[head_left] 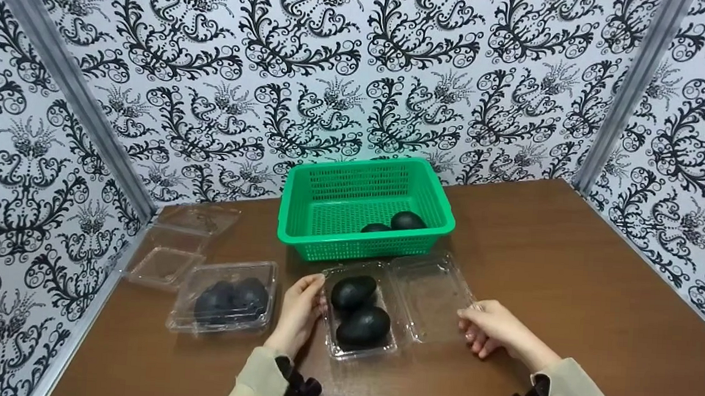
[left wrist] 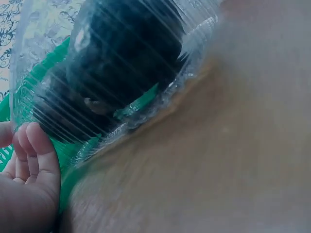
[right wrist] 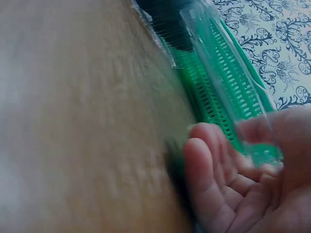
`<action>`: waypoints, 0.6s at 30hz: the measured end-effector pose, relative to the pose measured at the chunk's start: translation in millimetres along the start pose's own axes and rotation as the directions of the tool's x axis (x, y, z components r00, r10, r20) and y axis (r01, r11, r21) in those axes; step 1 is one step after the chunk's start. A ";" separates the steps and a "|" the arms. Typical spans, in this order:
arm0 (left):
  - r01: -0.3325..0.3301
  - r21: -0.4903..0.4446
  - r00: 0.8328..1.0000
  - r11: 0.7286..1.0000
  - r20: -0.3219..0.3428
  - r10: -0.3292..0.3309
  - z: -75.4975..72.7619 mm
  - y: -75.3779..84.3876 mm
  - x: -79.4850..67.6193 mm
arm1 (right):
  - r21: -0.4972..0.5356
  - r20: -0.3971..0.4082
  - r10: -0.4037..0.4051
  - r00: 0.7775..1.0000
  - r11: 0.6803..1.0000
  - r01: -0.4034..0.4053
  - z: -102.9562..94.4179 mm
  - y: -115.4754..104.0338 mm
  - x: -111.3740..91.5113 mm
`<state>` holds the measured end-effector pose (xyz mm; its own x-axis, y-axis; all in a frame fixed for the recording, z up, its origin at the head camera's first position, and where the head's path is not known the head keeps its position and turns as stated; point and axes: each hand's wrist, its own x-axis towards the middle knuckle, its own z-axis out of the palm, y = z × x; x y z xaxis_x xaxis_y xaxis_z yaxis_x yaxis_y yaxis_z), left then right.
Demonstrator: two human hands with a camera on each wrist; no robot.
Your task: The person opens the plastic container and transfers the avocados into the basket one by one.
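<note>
A clear plastic clamshell container [head_left: 395,346] lies opened out in front of the green basket, its hinged lid [head_left: 435,295] folded to the right. Two dark avocados [head_left: 364,326] sit in its base, one behind the other. My left hand [head_left: 298,308] grips the base at its left side; in the left wrist view the fingers [left wrist: 43,145] press against the ribbed wall. At the lid's right edge, my right hand [head_left: 491,326] pinches the thin plastic between thumb and curled fingers. The right wrist view shows the thumb [right wrist: 257,130] over the lid edge.
Behind the container stands a green basket [head_left: 362,242] with a few avocados [head_left: 408,220] inside. To the left is a closed clamshell [head_left: 268,272] holding dark avocados. Farther back left lies another opened clear clamshell [head_left: 165,266]. Patterned walls [head_left: 336,68] enclose the wooden table [head_left: 539,246].
</note>
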<state>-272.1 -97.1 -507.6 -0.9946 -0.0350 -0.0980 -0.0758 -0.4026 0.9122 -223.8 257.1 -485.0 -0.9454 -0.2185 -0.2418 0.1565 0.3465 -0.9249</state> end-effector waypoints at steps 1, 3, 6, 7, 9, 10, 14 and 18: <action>-0.001 0.002 1.000 1.000 -0.003 0.001 0.3 0.3 1.2 | -0.026 0.011 0.003 1.000 1.000 -0.002 -0.7 -0.3 0.1; -0.002 0.005 1.000 1.000 -0.017 0.002 0.8 1.2 4.0 | -0.089 0.030 0.006 1.000 0.996 -0.003 -2.4 -0.8 0.9; -0.008 0.012 0.999 1.000 -0.034 0.008 -0.2 3.1 6.7 | -0.187 0.056 -0.002 0.998 0.982 0.013 -3.8 -1.8 3.8; -0.011 0.014 0.999 1.000 -0.038 0.011 -0.4 3.8 7.4 | -0.219 0.060 -0.009 0.998 0.975 0.022 -4.3 -2.1 4.8; -0.015 0.018 0.999 1.000 -0.045 0.016 -0.9 4.6 8.2 | -0.279 0.065 -0.025 0.998 0.959 0.043 -5.4 -2.8 6.6; -0.017 0.018 0.999 1.000 -0.046 0.017 -1.1 4.9 8.5 | -0.306 0.064 -0.033 0.997 0.951 0.051 -5.9 -3.1 7.3; -0.037 0.033 0.998 0.999 -0.043 0.038 -1.6 6.1 8.5 | -0.386 0.039 -0.037 0.999 0.921 0.049 -6.6 -5.1 9.0; -0.046 0.053 0.998 0.997 -0.035 0.048 -1.4 6.7 8.1 | -0.440 0.009 -0.026 1.000 0.898 0.027 -6.2 -7.6 9.9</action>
<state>-280.5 -101.3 -502.8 -0.9940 -0.0860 -0.0677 -0.0334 -0.3511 0.9358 -236.1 258.0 -478.5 -0.9465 -0.2356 -0.2207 -0.0109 0.7064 -0.7077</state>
